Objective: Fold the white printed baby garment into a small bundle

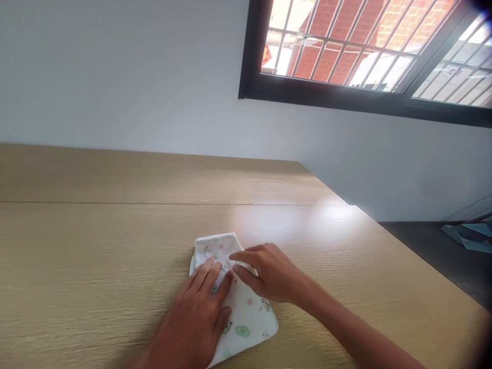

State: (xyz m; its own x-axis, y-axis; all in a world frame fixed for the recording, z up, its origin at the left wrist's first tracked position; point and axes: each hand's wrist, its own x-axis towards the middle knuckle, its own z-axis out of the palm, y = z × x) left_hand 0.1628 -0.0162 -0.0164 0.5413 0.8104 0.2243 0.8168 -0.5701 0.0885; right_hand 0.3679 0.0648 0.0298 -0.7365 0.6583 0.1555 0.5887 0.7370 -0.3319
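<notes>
A white cloth [246,307] printed with small green, pink and dark figures lies folded in layers on the wooden table. My left hand [200,307] rests flat on its left part, fingers stretched out and a little apart. From the right, my right hand [265,271] reaches over the cloth's upper right edge. Its index finger and thumb point left with a small gap between them, close to the left fingertips, and the other fingers are curled under. Both hands hide parts of the cloth.
The pale wooden table [96,246] has a seam across it and a slanting right edge. Behind it stands a white wall [123,77] with a dark-framed, barred window [326,87]. Light blue items [469,237] lie on the dark floor at the right.
</notes>
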